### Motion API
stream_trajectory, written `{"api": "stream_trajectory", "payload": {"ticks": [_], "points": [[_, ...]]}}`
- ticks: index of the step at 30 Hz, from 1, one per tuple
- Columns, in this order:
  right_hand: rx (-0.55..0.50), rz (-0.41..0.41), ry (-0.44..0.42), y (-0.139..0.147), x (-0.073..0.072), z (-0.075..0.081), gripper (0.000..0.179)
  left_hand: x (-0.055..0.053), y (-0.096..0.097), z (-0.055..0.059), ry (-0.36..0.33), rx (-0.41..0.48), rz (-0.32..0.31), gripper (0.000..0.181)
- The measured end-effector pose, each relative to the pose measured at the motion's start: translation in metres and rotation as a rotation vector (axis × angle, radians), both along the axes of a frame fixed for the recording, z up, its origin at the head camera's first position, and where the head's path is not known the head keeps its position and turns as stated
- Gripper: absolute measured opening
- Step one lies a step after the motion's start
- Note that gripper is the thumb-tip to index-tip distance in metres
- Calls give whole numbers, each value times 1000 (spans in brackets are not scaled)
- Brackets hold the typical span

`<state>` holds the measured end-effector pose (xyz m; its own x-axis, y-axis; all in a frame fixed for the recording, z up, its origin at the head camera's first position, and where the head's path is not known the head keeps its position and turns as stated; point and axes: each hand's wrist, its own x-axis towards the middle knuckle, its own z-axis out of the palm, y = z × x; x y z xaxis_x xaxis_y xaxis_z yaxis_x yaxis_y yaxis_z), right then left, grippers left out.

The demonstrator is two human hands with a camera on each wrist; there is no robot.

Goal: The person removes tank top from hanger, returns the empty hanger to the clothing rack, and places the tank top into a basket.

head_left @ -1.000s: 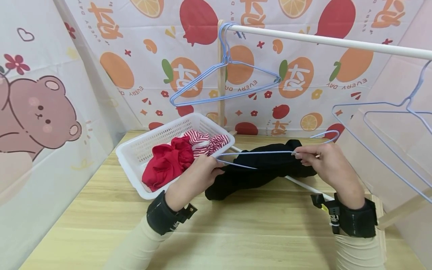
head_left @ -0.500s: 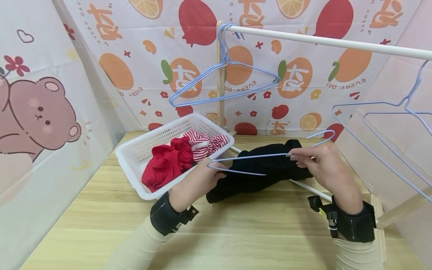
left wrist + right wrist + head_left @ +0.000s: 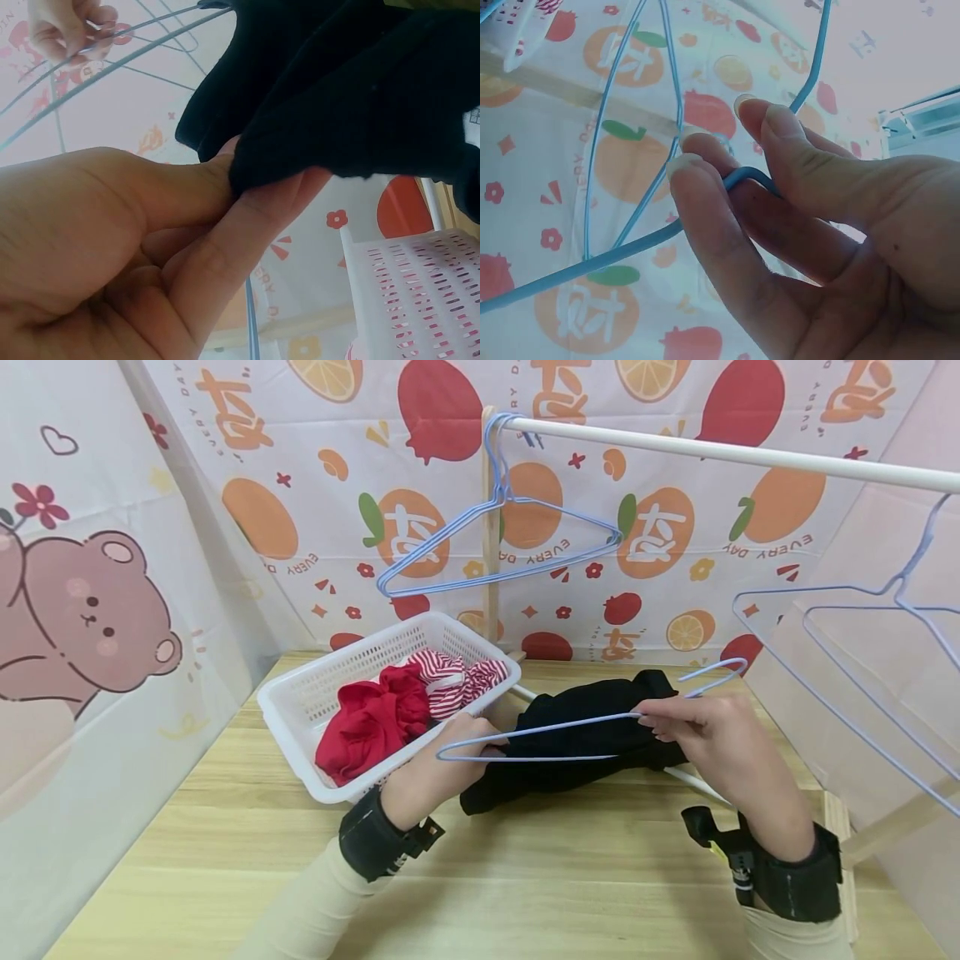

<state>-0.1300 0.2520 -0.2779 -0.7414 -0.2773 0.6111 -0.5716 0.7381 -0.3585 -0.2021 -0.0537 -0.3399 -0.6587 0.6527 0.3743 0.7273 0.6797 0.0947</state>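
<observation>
My left hand (image 3: 442, 772) pinches the edge of a black garment (image 3: 600, 697) between thumb and fingers, as the left wrist view (image 3: 322, 112) shows. The cloth lies bunched on the table and its kind cannot be told. Above it, my right hand (image 3: 723, 752) holds a thin blue wire hanger (image 3: 555, 727) near the neck, its hook pointing to the back right. In the right wrist view the hanger's wire (image 3: 630, 245) runs between the fingers and thumb. The hanger's left end passes in front of the left hand; part of its lower bar is hidden by the right hand.
A white basket (image 3: 296, 752) with a red garment (image 3: 371, 727) and a red-striped one (image 3: 442, 677) stands at left. Several blue hangers (image 3: 442, 585) hang from a white rail (image 3: 675, 447); more hang at right (image 3: 832, 587). A white lower rod (image 3: 697, 783) crosses behind the cloth.
The hanger's left end has swung toward me and to the left, lower over my left hand. My left hand keeps its pinch on the black garment, and the right hand keeps hold of the hanger.
</observation>
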Motion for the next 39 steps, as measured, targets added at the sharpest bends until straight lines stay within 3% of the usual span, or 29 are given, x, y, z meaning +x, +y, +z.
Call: {"api": "stream_trajectory", "payload": {"ticks": [6, 12, 15, 20, 28, 39], "points": [[-71, 0, 87, -4, 5, 2, 40, 4, -1, 1, -4, -10, 20, 19], [-177, 0, 152, -9, 5, 2, 36, 5, 0, 5, -148, -18, 40, 23], [-226, -1, 210, -11, 5, 2, 34, 5, -1, 5, -182, -21, 28, 24], [-296, -23, 284, -12, 4, 3, 32, 4, -1, 5, -151, -32, 5, 22], [-458, 33, 336, -9, 7, 4, 25, 0, -3, 3, -247, 21, 19, 22], [-541, 35, 386, -10, 8, 7, 20, -3, -5, 3, -213, 35, -1, 10]]}}
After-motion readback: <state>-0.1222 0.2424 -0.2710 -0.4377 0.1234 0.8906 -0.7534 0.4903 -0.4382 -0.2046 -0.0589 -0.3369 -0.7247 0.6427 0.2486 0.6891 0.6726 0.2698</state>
